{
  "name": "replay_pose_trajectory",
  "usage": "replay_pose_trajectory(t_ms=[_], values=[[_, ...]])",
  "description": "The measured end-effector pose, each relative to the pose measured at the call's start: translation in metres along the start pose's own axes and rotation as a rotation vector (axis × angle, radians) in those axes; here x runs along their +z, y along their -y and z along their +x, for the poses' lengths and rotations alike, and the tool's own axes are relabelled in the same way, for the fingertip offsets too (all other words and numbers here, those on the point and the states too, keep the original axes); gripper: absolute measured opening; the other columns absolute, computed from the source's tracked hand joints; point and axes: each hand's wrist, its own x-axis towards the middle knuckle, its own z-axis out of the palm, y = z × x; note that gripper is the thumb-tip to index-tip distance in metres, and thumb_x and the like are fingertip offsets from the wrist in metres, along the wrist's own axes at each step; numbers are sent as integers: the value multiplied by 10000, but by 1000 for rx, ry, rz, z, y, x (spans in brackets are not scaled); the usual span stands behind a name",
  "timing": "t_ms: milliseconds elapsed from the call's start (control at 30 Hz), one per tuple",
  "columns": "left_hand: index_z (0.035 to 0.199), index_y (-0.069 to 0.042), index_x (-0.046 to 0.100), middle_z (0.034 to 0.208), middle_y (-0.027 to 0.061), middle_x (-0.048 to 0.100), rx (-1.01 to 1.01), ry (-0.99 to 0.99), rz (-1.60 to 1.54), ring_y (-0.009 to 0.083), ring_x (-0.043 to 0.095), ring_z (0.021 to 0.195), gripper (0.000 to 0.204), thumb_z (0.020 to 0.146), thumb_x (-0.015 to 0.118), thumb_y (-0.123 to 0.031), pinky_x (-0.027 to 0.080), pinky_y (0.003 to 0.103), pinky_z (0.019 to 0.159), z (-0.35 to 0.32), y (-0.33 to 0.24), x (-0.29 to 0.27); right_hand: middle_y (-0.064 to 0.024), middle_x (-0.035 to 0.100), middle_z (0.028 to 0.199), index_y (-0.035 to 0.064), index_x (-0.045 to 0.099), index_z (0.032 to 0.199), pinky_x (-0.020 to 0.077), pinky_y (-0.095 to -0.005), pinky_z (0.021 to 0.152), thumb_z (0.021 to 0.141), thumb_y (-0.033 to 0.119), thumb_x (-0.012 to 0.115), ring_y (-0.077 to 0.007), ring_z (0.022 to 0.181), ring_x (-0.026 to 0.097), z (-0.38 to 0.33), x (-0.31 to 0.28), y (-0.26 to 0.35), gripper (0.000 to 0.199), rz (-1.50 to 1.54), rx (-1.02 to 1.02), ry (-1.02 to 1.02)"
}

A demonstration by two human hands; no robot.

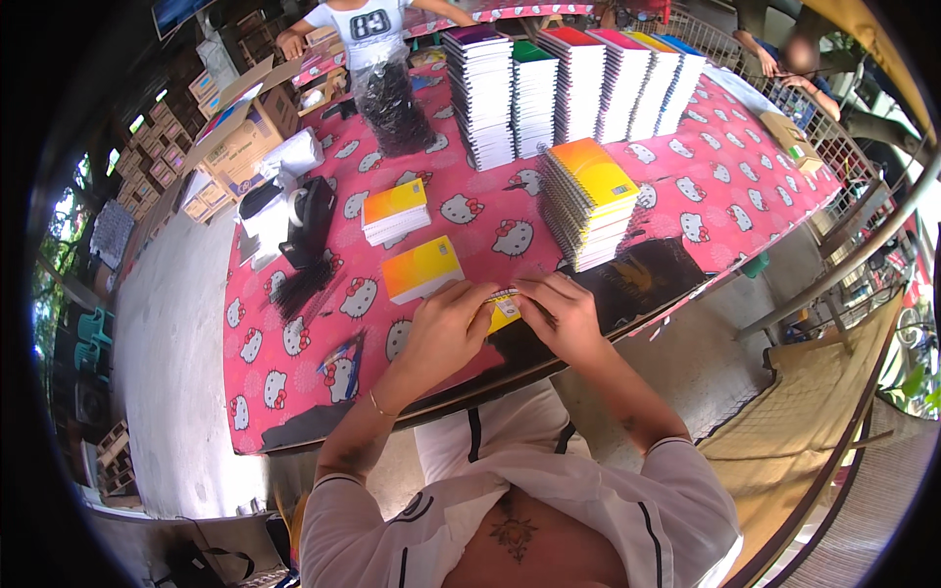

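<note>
A small yellow notebook (503,316) lies at the table's front edge, largely covered by my hands. My left hand (449,321) pinches its upper edge from the left, where a short row of binding holes or coil shows. From the right, my right hand (564,316) grips the same edge with bent fingers. Just beyond my left hand sits a stack of yellow-orange covers or pads (421,269), with a similar stack (395,211) behind it. A tall pile of yellow spiral notebooks (590,204) stands beyond my right hand.
Tall stacks of spiral notebooks (578,93) line the far side of the pink cat-patterned table (470,260). Black binding coils (304,286) lie at left beside a black device (311,223). A black plastic bag (392,108), cardboard boxes (255,137) and two other people are farther off.
</note>
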Motion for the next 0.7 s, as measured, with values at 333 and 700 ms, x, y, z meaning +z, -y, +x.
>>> replay_pose_trajectory(t_ms=[333,700], values=[[1240,-68,567,1072,149,646,-93,-121,-476,275,658,967,320,951,666,-160,539,388,772,84,-30,4,-237,451,1493,-5,444,1481,421,-429,1079,798,134,799,-351,1368,473,26,-60,46,782,241,31,47],[1240,-178,672,1153,135,613,31,-49,208,329,566,1079,459,870,718,-446,397,465,986,234,57,88,-135,702,1182,-25,626,1298,504,-312,934,881,13,626,-170,1051,655,106,-115,-120,419,126,515,103]])
